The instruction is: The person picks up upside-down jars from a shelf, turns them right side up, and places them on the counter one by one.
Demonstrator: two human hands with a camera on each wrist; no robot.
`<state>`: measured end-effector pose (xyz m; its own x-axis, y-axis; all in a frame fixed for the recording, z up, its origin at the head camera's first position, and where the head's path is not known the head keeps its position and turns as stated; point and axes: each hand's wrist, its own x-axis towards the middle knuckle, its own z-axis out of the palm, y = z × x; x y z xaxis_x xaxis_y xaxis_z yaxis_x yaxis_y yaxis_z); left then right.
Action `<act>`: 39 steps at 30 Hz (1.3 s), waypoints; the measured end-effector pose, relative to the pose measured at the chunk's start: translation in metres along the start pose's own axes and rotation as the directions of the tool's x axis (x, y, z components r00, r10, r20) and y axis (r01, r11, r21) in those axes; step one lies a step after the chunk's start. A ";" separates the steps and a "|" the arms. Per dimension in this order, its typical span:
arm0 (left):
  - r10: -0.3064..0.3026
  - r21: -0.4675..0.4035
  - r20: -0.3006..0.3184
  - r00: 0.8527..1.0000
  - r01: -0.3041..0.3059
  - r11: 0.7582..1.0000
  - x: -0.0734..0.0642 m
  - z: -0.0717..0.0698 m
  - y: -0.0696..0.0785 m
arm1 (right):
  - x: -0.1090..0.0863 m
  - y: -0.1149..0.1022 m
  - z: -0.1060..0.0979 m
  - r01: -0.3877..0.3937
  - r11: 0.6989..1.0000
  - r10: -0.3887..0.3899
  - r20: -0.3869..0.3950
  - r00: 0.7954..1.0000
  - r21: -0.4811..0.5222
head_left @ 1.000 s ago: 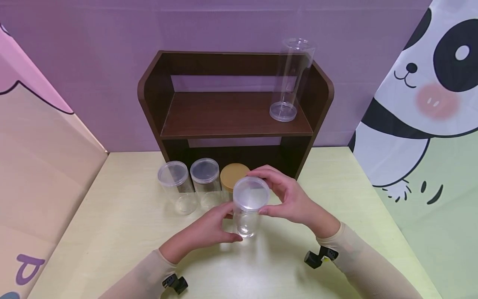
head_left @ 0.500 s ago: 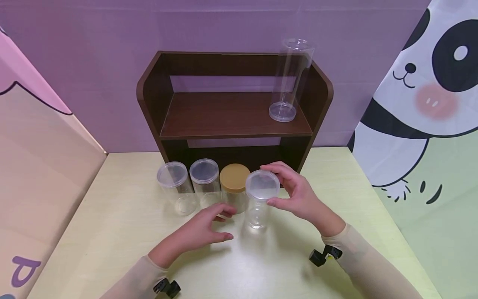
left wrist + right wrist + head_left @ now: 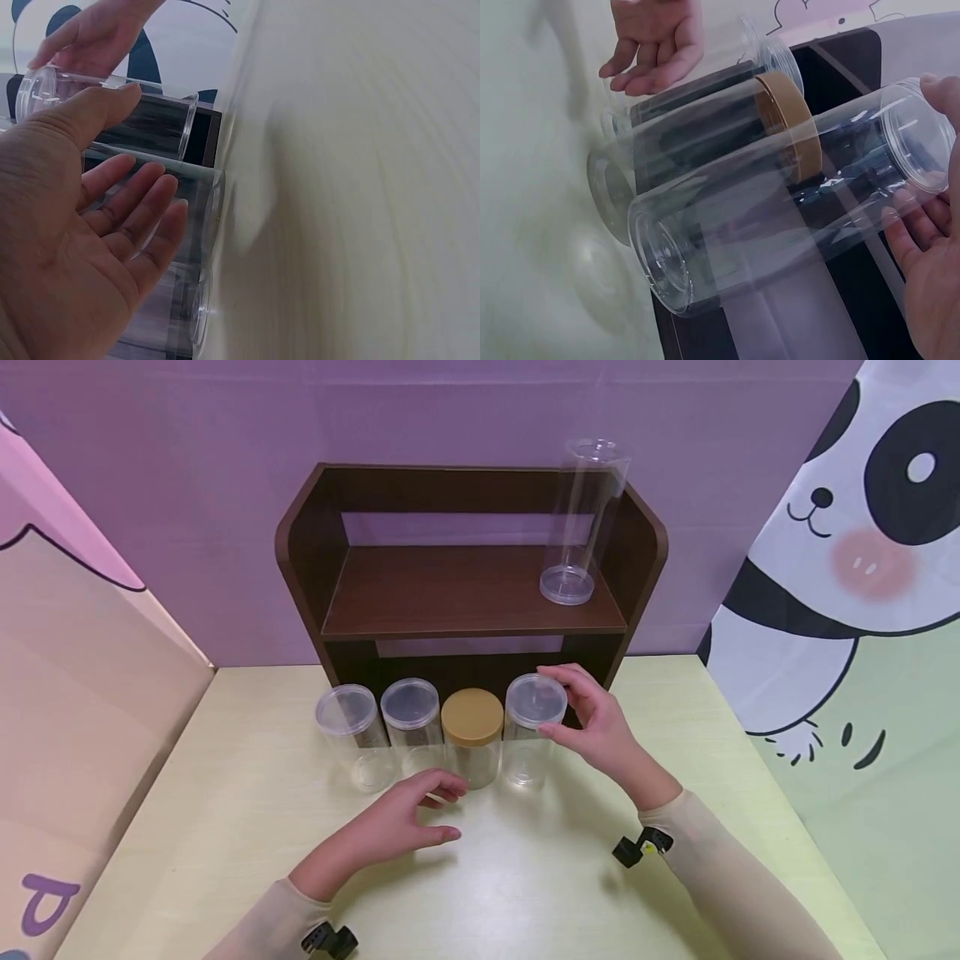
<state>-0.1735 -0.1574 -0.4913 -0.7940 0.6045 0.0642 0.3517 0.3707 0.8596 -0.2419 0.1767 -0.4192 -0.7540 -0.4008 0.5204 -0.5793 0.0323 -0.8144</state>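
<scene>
My right hand (image 3: 600, 735) holds a clear plastic jar (image 3: 527, 752) near its lid, thumb on the near side and fingers behind. In the right wrist view the jar (image 3: 735, 217) looks tilted; whether its base touches the table cannot be told. Just left of it stands a jar with a tan lid (image 3: 472, 717). Two more jars, a clear-lidded jar (image 3: 347, 714) and another clear-lidded jar (image 3: 410, 706), continue the row leftward. In front of the tan-lidded jar my left hand (image 3: 401, 827) hovers with relaxed fingers, holding nothing.
Behind the jars stands a dark brown two-level shelf (image 3: 450, 597). A tall clear cylinder (image 3: 567, 585) stands at the right of its upper board. The pale table (image 3: 510, 893) runs out in front, with a purple backdrop (image 3: 480, 410) behind.
The left hand has let go of the clear jar and drawn back to the left. My right hand has moved the jar backward and rightward, beside the tan-lidded one at the row's end.
</scene>
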 end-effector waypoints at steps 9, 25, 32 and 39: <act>0.020 -0.003 -0.001 1.000 -0.020 1.000 0.000 -0.002 0.001 | 0.007 0.004 -0.003 -0.015 1.000 0.014 -0.043 0.999 -0.015; 0.029 0.009 0.006 1.000 -0.029 1.000 0.004 -0.002 0.004 | 0.008 0.017 -0.003 -0.062 0.998 0.060 -0.068 0.996 -0.022; 0.023 0.020 0.007 1.000 -0.023 1.000 0.004 -0.002 0.005 | 0.005 0.028 0.002 -0.108 0.994 0.105 -0.077 0.992 -0.036; 0.018 0.026 0.005 1.000 -0.018 1.000 0.003 -0.002 0.004 | 0.002 0.037 0.006 -0.114 0.993 0.110 -0.081 0.991 -0.038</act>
<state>-0.1752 -0.1556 -0.4869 -0.7852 0.6143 0.0775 0.3787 0.3775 0.8450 -0.2628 0.1717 -0.4499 -0.8360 -0.3188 0.4466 -0.5013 0.1128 -0.8579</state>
